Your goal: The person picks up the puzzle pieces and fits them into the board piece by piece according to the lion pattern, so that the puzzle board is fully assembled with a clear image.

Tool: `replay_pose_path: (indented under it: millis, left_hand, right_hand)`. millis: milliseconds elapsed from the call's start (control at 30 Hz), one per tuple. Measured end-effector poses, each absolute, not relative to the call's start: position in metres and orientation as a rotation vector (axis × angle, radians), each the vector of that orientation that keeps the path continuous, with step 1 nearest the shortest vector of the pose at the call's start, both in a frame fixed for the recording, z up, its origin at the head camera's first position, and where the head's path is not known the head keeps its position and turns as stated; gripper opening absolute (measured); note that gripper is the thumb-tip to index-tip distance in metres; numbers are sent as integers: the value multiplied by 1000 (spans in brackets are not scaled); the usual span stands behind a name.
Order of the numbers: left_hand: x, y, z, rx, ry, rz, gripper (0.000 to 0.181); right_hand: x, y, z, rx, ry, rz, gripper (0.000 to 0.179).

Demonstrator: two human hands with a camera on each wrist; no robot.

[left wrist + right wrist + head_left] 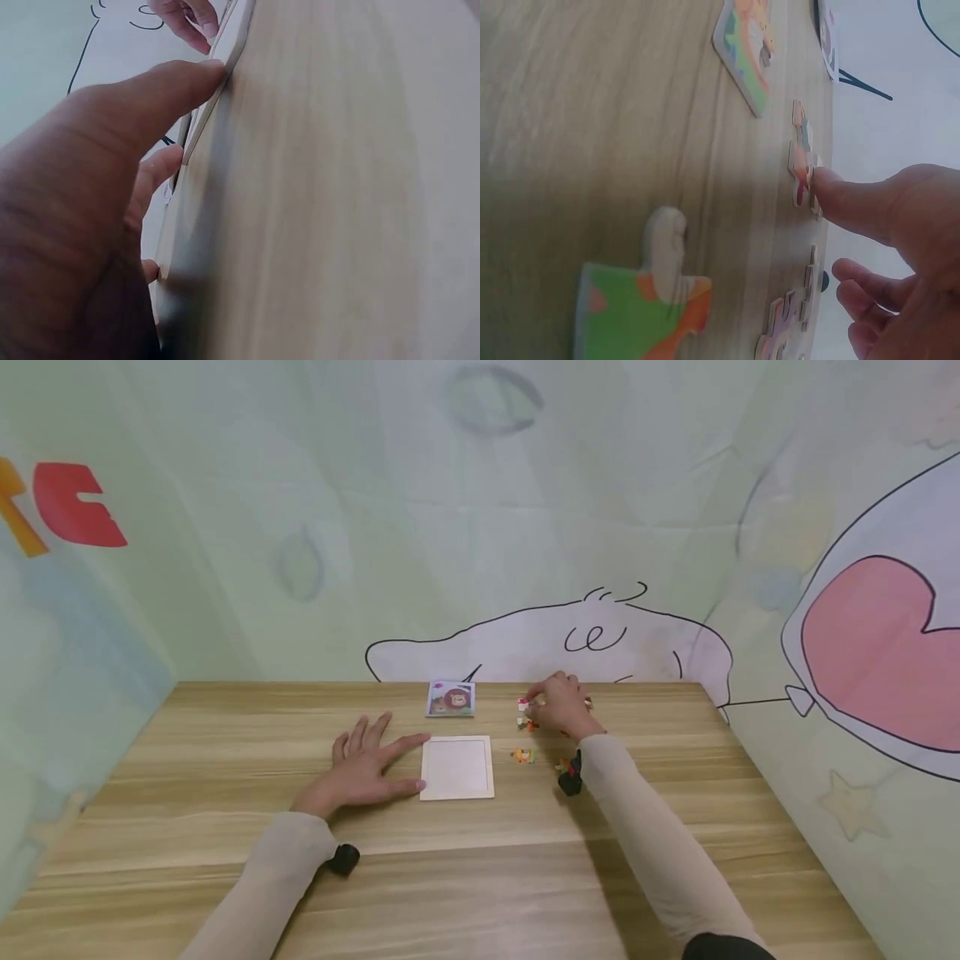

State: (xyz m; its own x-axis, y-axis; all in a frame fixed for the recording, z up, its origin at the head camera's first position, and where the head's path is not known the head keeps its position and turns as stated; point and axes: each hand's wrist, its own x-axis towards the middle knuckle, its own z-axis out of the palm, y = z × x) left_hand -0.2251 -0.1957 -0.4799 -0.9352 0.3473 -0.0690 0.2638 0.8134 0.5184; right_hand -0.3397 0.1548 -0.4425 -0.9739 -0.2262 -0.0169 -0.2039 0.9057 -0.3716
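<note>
A square white puzzle tray [457,767] with a raised rim lies flat on the table. My left hand [365,774] is spread beside it, with the thumb and index fingertips at its left edge. In the left wrist view, the thumb [176,86] rests against the tray's rim [238,37]. Farther right, my right hand [564,704] reaches down over several small colourful puzzle pieces [522,724]. In the right wrist view its thumb [847,196] touches a puzzle piece, while other fingers curl below; I cannot tell whether it pinches the piece.
A picture card [451,700] with a lion stands out behind the tray, near the table's back edge. An orange and green puzzle piece [522,756] lies right of the tray. Another green puzzle piece [634,311] lies close to the right wrist. A printed cloth [450,552] hangs behind the table.
</note>
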Motion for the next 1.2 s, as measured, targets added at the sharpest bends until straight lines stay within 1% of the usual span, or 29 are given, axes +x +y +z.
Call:
replay_pose_path:
  millis: [167,300,500,633,700,867,1200]
  left_hand:
    - [-230,-199,-489,478,2838,765,81]
    - [-227,-197,-485,484,2836,770,81]
    - [-225,-195,-477,493,2822,787,84]
    - [-227,-196,-482,456,2824,744,86]
    - [-229,-196,-486,447,2835,724,86]
    - [-233,-198,-491,457,2848,726,86]
    - [-226,-196,-479,479,2823,748,90]
  right_hand:
    - [-341,154,-444,-310,2997,-624,27]
    - [-339,151,-444,-239,3016,-661,28]
    - [-335,145,-440,-143,3074,-761,18]
    - [-332,143,-437,-117,3151,-781,8]
    - [-329,141,-435,-112,3168,-816,7]
    - [-317,135,-430,-141,3164,-923,13]
    - [-286,111,-424,-223,3044,-1098,11]
